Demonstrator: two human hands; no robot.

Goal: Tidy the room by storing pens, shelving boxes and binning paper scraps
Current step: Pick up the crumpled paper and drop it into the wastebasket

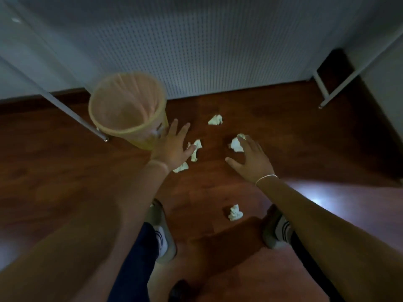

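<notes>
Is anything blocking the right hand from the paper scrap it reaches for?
Nothing visible. The right hand is spread just over the paper scrap on the bare floor, fingertips at its edge.

Floor [283, 131]: open wood ahead of you, right of centre, up to the pegboard wall [196, 51].
Bin [128, 110]: stands at your left front, mouth open and reachable from above; its wall blocks a low sweep leftward.
Left table leg [72, 114]: slants down just beside the bin, closing that side.
Right frame legs [327, 88]: bound your far right.
Paper scraps [236, 144]: scattered between both hands; low, no barrier.
Your shoes [161, 232]: close off the near floor.
</notes>
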